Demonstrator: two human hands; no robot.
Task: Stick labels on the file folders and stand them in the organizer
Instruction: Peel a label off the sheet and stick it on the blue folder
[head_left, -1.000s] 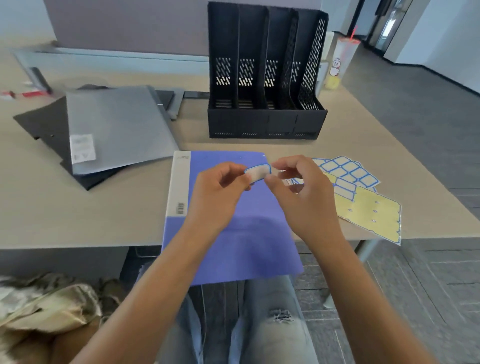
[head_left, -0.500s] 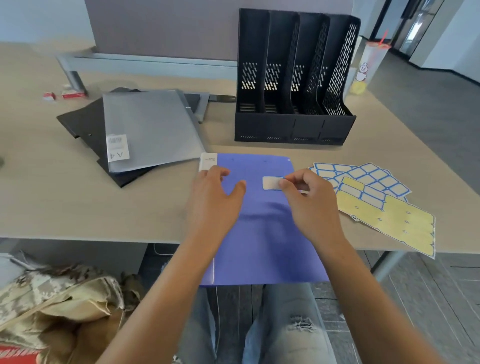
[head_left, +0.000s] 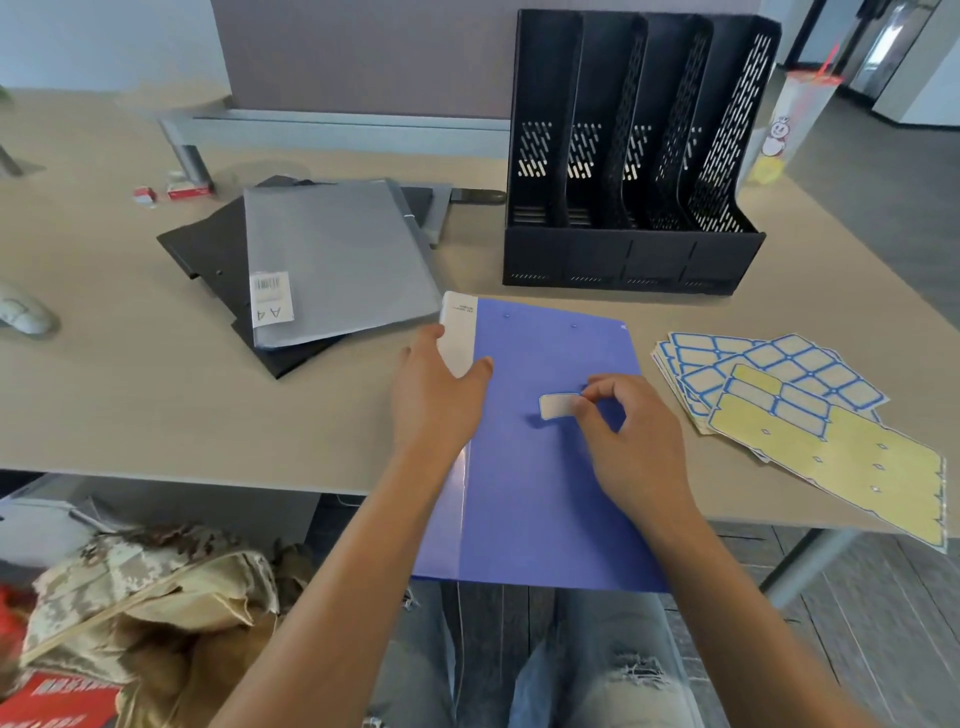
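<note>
Flat blue plastic file folder overhanging the near edge of the beige worktop. Left hand resting flat, fingers straight, on its spine. Right hand pinching small white blue-edged label against the cover.

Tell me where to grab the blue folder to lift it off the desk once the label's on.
Probably the near edge of the blue folder: it overhangs the desk toward the person, so fingers can pinch it from below, coming from the front. The rest lies flat. The left hand rests on its spine side; the right hand holds the label on the cover.
</note>
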